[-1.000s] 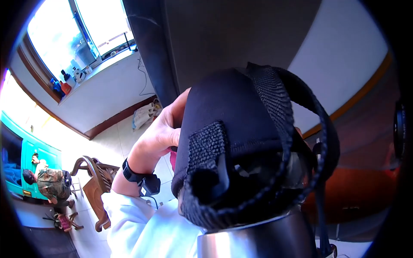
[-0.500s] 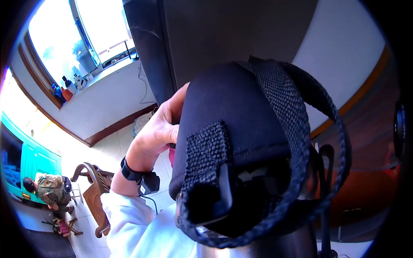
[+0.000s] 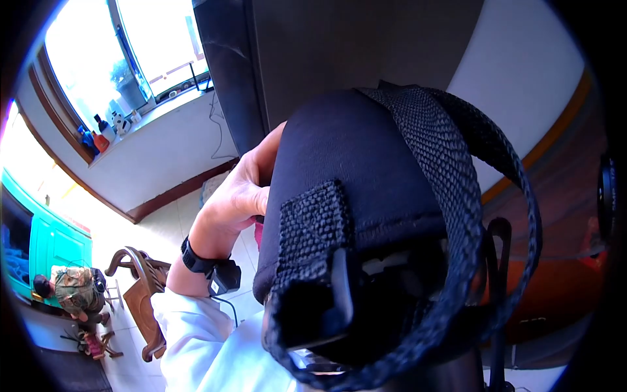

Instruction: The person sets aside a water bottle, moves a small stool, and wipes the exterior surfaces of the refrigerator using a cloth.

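My left hand [image 3: 241,189] reaches up from the lower left and wraps round the left side of a black fabric case [image 3: 353,150]. Its thumb presses on the near side, while the other fingers are hidden behind the case. A wide black webbing strap [image 3: 450,176] loops off the case to the right and hangs across its lower opening. Near that opening a stitched tab holds a dark plastic buckle [image 3: 341,287]. What the case contains is mostly hidden in shadow. A band with a small black device [image 3: 225,277] circles my left wrist. My right hand is out of view.
A carved wooden chair [image 3: 140,300] stands at the left on the tiled floor. Beyond it, a person [image 3: 75,287] bends by a teal door [image 3: 68,242]. Several bottles [image 3: 98,134] line the window sill. A tall dark cabinet-like surface [image 3: 353,46] rises behind the case.
The case has tilted slightly and come a little closer, with its strap swinging right. Shiny metal seen below it before is now largely covered. My left hand keeps its hold.
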The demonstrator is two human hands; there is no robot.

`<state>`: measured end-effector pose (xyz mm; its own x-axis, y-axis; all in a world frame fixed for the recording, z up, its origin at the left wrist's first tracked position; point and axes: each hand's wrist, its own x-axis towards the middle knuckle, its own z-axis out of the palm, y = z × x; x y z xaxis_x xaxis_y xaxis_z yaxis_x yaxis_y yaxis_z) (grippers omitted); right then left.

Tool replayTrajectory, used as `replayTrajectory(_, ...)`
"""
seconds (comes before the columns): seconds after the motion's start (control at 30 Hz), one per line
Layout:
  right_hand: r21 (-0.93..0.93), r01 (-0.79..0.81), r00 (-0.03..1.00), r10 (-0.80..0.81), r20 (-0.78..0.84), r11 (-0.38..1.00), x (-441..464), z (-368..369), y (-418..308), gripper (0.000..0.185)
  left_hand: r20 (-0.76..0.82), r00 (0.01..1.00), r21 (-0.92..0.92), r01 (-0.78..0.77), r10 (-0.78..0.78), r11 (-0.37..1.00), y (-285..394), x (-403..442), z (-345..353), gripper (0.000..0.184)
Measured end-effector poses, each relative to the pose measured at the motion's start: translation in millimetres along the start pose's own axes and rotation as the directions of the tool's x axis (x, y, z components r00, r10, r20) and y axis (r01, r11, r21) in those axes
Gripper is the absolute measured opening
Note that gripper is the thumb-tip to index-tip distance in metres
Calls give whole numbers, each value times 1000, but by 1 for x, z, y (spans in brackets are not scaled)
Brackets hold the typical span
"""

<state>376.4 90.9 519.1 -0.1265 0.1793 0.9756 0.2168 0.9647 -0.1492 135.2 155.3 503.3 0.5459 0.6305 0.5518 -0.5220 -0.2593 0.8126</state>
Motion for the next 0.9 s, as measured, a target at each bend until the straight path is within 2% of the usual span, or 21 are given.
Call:
replayTrajectory(0.1, 21, -2, 999, 3, -36, 1000, -1, 2, 2, 50, -142, 987, 6, 74, -72, 997, 6, -1, 7, 113)
replayTrajectory(0.2, -2, 49, 999, -49, -24, 999, 0, 0, 4, 52, -106, 991, -14, 82, -83, 997, 2, -2, 4, 110)
replayTrajectory(0.23, -12, 68, 998, -69, -16, 998, -1, -2, 3, 53, -43, 998, -47, 52, -54, 998, -4, -3, -1, 111)
replayTrajectory(0.3, -57, -23, 999, 25, 36, 998, -8, -6, -1, 59, 20, 1000, -78, 25, -23, 997, -11, -6, -1, 111)
replayTrajectory(0.33, -73, -53, 997, 57, 52, 996, -10, -7, -3, 61, -80, 991, -89, 100, -108, 991, -11, -9, 5, 111)
replayTrajectory(0.4, 29, -109, 993, 108, 42, 994, -14, -7, -6, 66, -175, 965, -112, 176, -194, 978, -16, -13, 9, 112)
replayTrajectory(0.53, 23, -290, 946, 283, 160, 957, -33, -16, -10, 70, -148, 966, -109, 196, -211, 974, -23, -22, 15, 105)
replayTrajectory(0.57, 198, -279, 959, 263, 106, 939, -29, -3, -1, 70, -172, 953, -163, 224, -251, 961, -20, -24, 18, 103)
replayTrajectory(0.63, 152, -265, 961, 249, 117, 952, -30, -6, -5, 69, -219, 918, -274, 266, -330, 924, -14, -28, 24, 100)
replayTrajectory(0.8, 155, -323, 946, 325, 16, 933, -34, -2, -9, 66, -146, 940, -384, 235, -310, 893, -41, -36, -2, 92)
replayTrajectory(0.9, 144, -326, 945, 326, 26, 934, -47, -1, 5, 68, -121, 939, -427, 244, -322, 871, -54, -35, -15, 86)
